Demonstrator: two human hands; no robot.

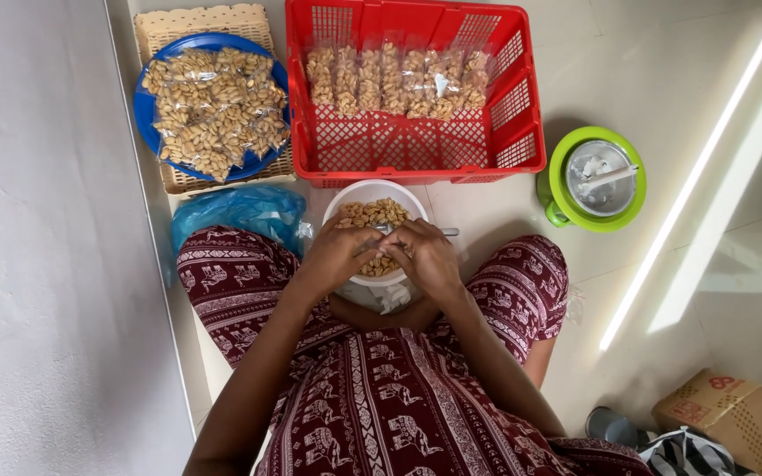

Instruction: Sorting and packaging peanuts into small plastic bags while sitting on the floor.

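Over the white bowl of peanuts [376,214], held between the knees: left hand [339,256] and right hand [428,257] meet at its near rim, equally close. Fingers curled together; what they hold, cannot tell. Metal spoon handle [445,232] points right.

Home floor: tiles [504,211], snack crate [416,145]
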